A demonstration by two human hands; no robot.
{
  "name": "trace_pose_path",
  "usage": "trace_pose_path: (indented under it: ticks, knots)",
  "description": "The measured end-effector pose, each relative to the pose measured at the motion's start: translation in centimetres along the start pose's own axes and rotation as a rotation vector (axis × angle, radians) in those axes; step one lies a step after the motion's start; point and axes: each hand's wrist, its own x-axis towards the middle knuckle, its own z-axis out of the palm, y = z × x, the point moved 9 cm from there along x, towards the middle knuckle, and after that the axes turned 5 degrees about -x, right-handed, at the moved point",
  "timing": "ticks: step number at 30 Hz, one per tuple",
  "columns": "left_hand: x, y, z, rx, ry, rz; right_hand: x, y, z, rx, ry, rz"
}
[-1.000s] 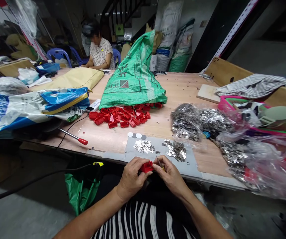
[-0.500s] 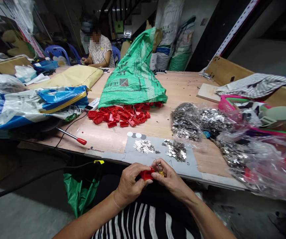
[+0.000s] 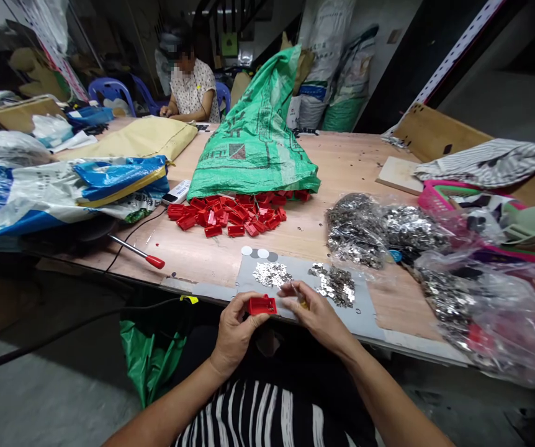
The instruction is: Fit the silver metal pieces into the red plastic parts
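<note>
Left hand (image 3: pixel 234 329) pinches red clip (image 3: pixel 262 305); right hand (image 3: pixel 316 316) just beside, pinching a thin tool (image 3: pixel 298 297)

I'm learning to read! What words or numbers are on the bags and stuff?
Nothing can be read for sure.
Green sack: dark printed characters and a square logo, too blurred to read.
Blue and white bag: small print, too small to read.
Red plastic part in the left hand: no writing visible.
</note>
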Motion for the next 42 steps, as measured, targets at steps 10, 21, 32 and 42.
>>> trace_pose_path:
  ticks: [10, 21, 32, 42]
  knots:
    - [0.9, 0.1, -1.6, 0.099, 0.057, 0.048, 4.9, -1.5, -0.7, -1.031, 0.097, -0.079]
    - [1.2, 0.0, -1.8, 0.094, 0.055, 0.045, 6.0, -1.2, 0.3, -1.005, 0.010, -0.089]
    - [1.9, -0.7, -0.4, -0.262, 0.040, -0.140, 3.5, -4.0, -0.2, -0.446, 0.032, -0.259]
    - [2.0, 0.0, 1.0, -0.484, 0.004, -0.189, 0.8, -6.8, 0.9, -0.391, 0.039, -0.521]
